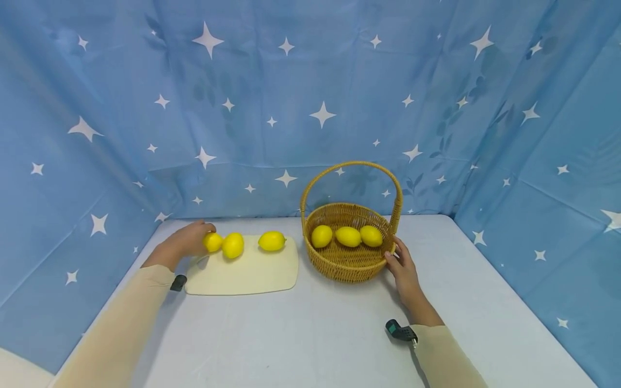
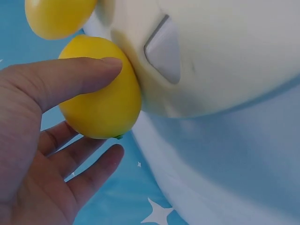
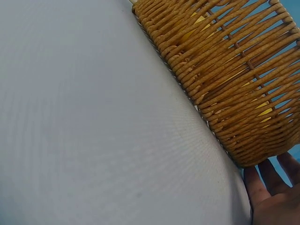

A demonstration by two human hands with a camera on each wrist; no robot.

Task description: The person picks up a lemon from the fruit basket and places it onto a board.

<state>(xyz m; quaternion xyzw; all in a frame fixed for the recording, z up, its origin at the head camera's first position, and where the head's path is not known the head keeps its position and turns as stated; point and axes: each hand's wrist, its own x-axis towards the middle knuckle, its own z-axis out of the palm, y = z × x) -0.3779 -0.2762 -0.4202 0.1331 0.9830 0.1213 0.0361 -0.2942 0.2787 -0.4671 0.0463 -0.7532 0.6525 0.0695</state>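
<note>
At the left end of a cream cutting board [image 1: 242, 279], my left hand [image 1: 188, 240] holds a yellow lemon [image 1: 212, 242]. Its thumb lies across the lemon in the left wrist view, with the other fingers around the far side. Close beside it on the board is a second lemon [image 1: 233, 246], and a third lemon [image 1: 271, 241] lies farther right. My right hand [image 1: 406, 274] grips the right side of a wicker basket [image 1: 346, 274], thumb at the rim and fingers along the outer wall. Inside the basket, three lemons [image 1: 347, 236] sit in a row.
The basket's tall arched handle [image 1: 356, 163] rises above its rim. A white cloth covers the table [image 1: 310, 339]. Blue curtains with white stars [image 1: 262, 81] stand behind and at both sides. The board has a handle hole [image 2: 165, 51] near its left end.
</note>
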